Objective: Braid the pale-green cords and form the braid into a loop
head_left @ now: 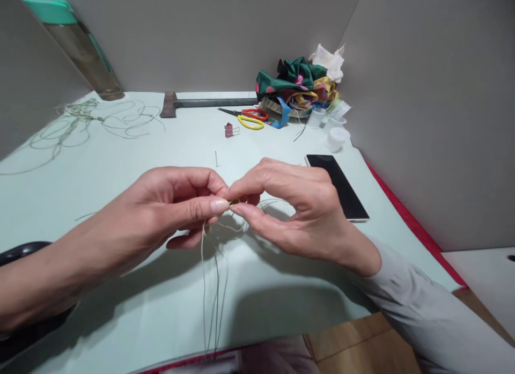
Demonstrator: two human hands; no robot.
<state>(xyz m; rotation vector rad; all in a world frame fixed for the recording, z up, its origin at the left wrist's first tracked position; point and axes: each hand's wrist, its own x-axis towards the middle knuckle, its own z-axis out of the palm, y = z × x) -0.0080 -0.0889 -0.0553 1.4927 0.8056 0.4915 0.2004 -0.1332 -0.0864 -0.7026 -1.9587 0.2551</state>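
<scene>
Thin green cord (218,288) hangs in several strands from between my hands, down past the table's front edge. My left hand (177,202) pinches a small knotted part of the cord between thumb and forefinger. Close against it, my right hand (293,202) pinches the same small part with its thumb and forefinger. The fingertips nearly touch and cover most of the knot. More strands loop behind the right hand. A pin or nail (216,158) is just beyond my fingers on the table.
A bundle of loose cord (80,114) and a bottle (80,52) are at left. Behind lie a hammer (213,102), scissors (251,119), a binder clip (229,130) and a fabric heap (298,84). Small plastic tubs (337,139) and a phone (340,189) sit right. Grey partitions (209,36) enclose the table.
</scene>
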